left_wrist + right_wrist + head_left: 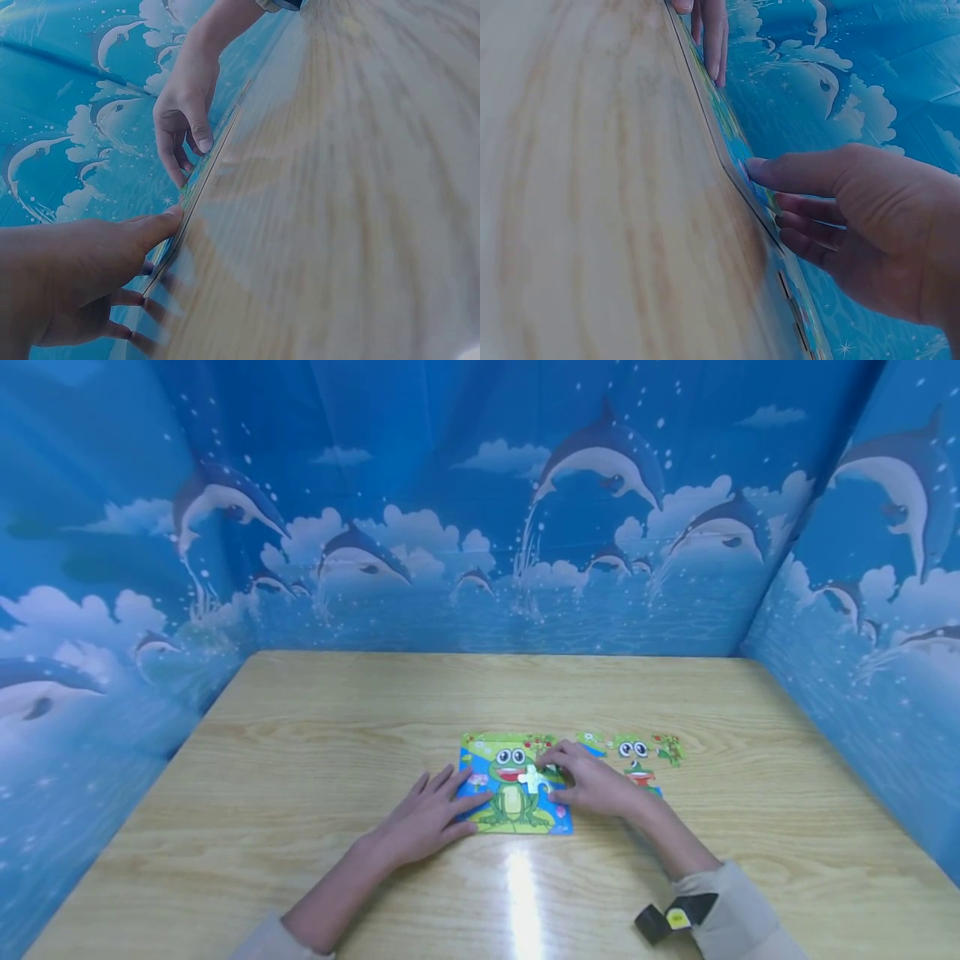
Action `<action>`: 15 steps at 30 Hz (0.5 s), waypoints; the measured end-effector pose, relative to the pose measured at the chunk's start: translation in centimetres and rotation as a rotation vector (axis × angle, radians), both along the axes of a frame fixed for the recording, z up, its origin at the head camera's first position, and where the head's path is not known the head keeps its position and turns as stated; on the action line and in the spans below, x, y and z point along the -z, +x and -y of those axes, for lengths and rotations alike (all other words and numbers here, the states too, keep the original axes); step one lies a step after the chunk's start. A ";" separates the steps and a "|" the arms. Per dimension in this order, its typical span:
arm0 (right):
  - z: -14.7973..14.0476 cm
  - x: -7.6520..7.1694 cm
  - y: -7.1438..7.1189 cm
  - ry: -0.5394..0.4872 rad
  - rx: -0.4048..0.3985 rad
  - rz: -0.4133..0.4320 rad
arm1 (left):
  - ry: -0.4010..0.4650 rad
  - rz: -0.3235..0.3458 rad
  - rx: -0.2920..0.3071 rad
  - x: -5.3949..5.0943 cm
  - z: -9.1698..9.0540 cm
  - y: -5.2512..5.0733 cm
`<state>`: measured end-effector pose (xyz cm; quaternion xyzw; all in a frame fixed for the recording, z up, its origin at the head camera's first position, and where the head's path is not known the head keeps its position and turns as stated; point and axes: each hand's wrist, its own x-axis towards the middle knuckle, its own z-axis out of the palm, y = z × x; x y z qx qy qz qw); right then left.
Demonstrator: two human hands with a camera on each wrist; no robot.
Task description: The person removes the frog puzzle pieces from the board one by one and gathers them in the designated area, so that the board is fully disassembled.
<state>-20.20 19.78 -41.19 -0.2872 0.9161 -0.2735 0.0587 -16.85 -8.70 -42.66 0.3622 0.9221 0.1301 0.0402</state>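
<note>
A square frog puzzle board [513,817] lies flat on the table, with a pale, piece-shaped gap right of the frog's mouth. My left hand [422,822] rests spread at the board's left side, fingertips on its edge. Over the right part of the board, my right hand [596,783] has its fingers curled down beside the gap, thumb on the board. In the right wrist view the thumb and fingers of the right hand [877,217] are bent around a small green edge, probably a puzzle piece, partly hidden by the fingers.
Several loose puzzle pieces lie right of the board, among them one with frog eyes [632,749], one with a red mouth [639,775] and a green one [669,749]. The wooden table [337,710] is bordered by blue dolphin-print curtains [480,527].
</note>
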 end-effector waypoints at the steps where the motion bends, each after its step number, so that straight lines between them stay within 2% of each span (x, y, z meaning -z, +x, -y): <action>1: 0.0 0.0 0.0 0.003 -0.002 -0.006 | 0.001 0.001 0.000 0.0 0.0 0.0; 15: -0.1 0.1 -0.2 -0.026 -0.006 -0.026 | 0.004 0.010 0.000 0.0 0.1 -0.1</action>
